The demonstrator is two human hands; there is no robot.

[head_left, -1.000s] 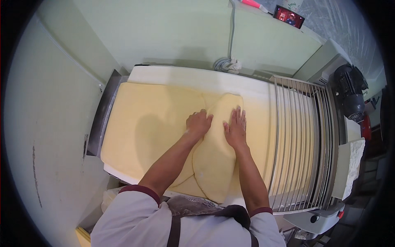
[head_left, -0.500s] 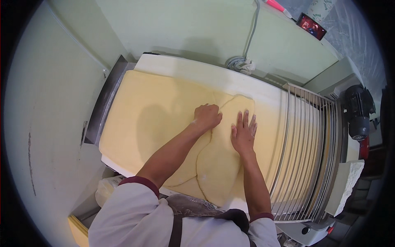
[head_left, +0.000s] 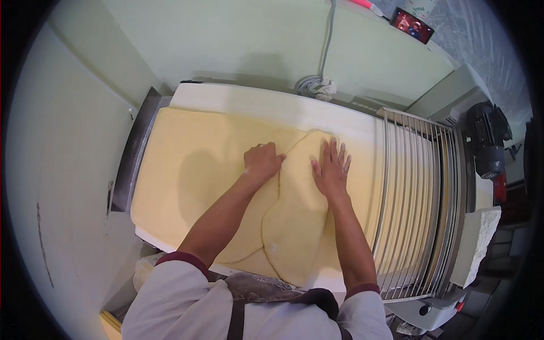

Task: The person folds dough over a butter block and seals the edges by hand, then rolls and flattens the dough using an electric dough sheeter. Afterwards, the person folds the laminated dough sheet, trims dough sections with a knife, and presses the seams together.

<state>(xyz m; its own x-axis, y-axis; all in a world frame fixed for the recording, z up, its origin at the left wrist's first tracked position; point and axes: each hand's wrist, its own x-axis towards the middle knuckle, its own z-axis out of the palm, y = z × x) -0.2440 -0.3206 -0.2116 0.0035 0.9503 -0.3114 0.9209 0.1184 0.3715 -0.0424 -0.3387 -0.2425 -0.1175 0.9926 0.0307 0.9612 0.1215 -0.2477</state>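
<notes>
A wide, pale yellow dough sheet lies over the white belt, with one flap of dough folded or overlapped on it along a wavy seam. My left hand is closed, its fingers curled down at this seam and gripping the dough there; the fingertips are partly hidden. Flat on the flap, close to its far edge, rests my right hand with the fingers spread. A short second seam runs leftward from the wavy one near my apron.
A metal bar guard covers the belt's right end, beside a dark motor. At the left end is a metal tray edge. A coiled grey cable hangs behind the belt, and a phone leans on the ledge.
The whole view has shifted a little. My right hand has slid toward the flap's far edge, still flat. The left hand stays closed at the seam.
</notes>
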